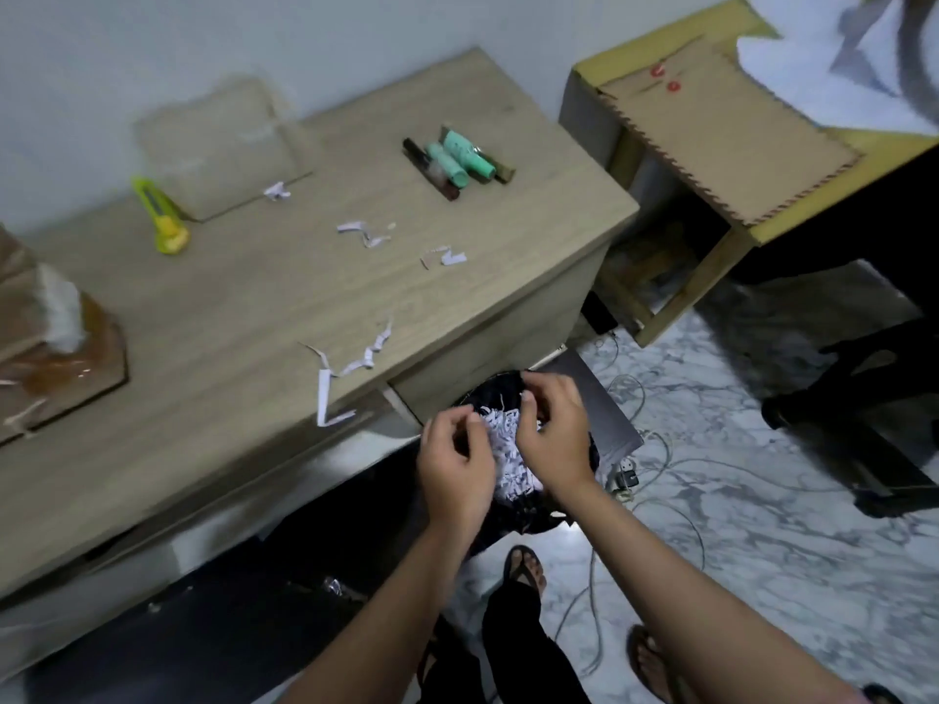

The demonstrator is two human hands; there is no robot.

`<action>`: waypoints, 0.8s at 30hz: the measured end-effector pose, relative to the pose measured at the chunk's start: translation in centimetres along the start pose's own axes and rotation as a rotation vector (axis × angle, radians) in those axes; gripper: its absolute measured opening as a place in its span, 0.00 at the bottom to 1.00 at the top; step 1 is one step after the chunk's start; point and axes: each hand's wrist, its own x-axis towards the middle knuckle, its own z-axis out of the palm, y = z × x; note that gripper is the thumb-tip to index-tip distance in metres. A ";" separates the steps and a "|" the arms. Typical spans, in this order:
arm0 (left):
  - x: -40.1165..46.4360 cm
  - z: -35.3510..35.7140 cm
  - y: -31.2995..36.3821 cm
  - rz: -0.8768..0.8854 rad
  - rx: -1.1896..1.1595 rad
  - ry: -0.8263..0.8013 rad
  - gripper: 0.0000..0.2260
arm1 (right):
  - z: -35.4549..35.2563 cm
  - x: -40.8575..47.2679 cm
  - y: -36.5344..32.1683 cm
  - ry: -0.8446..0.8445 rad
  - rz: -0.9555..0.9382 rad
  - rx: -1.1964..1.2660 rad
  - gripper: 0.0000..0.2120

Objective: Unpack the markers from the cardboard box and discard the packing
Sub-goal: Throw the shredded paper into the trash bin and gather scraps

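Both hands hung over a black-lined bin [513, 398] that stood on the floor just off the desk's [254, 307] near right corner, and between them sat a heap of white shredded packing [503, 449], piled in the bin's mouth. The left hand [455, 464] was at the heap's left side, its fingers curled loosely with the thumb near the fingertips; whether any strips were pinched in it could not be told. The right hand [551, 434] lay over the heap's right side with fingers bent downward into the paper, and its hold was equally unclear. The markers [457, 162] lay well apart from both hands, bunched together near the desk's far right corner: two mint-green ones and roughly three dark ones, though blur made the exact count uncertain. Loose paper strips [350, 368] were scattered across the desk, in about five separate little clusters, the longest of them trailing to the near edge. One yellow utility knife [160, 215] rested toward the far left, just beside a pale, blurred flat piece of cardboard [223, 144] against the back edge. The cardboard box [56, 358] stood at the desk's left edge, partly cut off by the frame, with white packing showing in its open top and glossy tape on its flap.
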 end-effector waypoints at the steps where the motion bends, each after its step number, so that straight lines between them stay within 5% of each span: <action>1: -0.1 -1.4 1.4 0.122 0.020 0.063 0.11 | -0.5 0.7 -1.9 0.027 -0.092 -0.001 0.12; 3: 0.0 -4.3 3.9 0.303 0.123 0.236 0.12 | -1.2 2.3 -5.3 0.051 -0.261 -0.012 0.12; 6: 1.7 -7.7 5.8 0.274 0.256 0.440 0.17 | -0.9 5.3 -9.2 -0.004 -0.383 -0.005 0.11; 10: 5.8 -8.7 6.6 0.008 0.396 0.235 0.29 | 1.3 9.8 -11.1 -0.248 -0.342 -0.160 0.20; 16: 10.7 -6.4 7.1 -0.178 0.653 0.107 0.30 | 4.8 11.7 -12.6 -0.488 -0.329 -0.437 0.34; 20: 14.5 -6.6 8.2 -0.224 0.579 0.131 0.29 | 6.5 12.0 -13.5 -0.544 -0.379 -0.443 0.33; 24: 18.3 -8.5 8.1 -0.123 0.259 0.173 0.27 | 8.4 13.7 -14.0 -0.596 -0.441 -0.360 0.30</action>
